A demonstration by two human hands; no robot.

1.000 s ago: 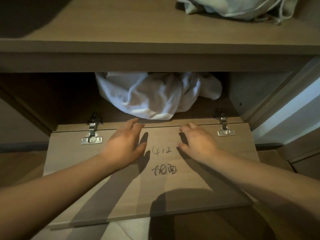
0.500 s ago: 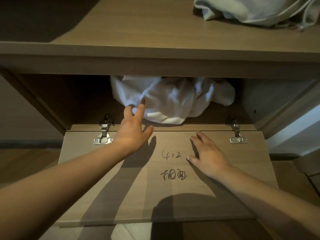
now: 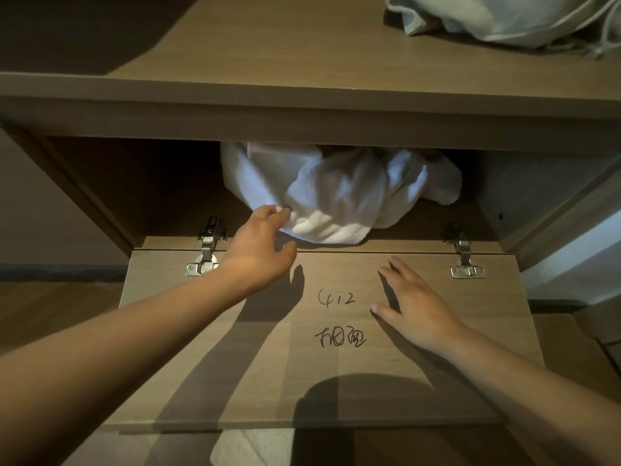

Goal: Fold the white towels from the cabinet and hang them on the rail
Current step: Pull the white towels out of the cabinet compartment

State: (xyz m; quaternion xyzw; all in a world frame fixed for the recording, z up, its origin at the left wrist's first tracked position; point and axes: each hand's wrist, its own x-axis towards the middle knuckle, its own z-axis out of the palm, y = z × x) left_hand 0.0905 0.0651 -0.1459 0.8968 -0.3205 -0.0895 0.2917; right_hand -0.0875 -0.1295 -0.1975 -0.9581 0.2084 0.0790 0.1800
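Note:
A crumpled heap of white towels (image 3: 336, 193) lies inside the open cabinet compartment (image 3: 161, 183), its top hidden behind the shelf edge. My left hand (image 3: 258, 247) reaches over the hinge line, and its fingers curl into the heap's lower left fold, with a bit of cloth showing between them. My right hand (image 3: 413, 304) rests flat, fingers spread, on the folded-down cabinet door (image 3: 235, 364), apart from the towels. No rail is in view.
The door lies level in front of me on two metal hinges (image 3: 206, 250), with black handwriting (image 3: 337, 317) at its middle. A pale grey-blue cloth (image 3: 504, 18) sits on the shelf top (image 3: 268, 55) at upper right. Wooden floor shows on both sides.
My left hand has moved forward off the door into the compartment and taken hold of the towel fold. My right hand has slid slightly back and stays on the door.

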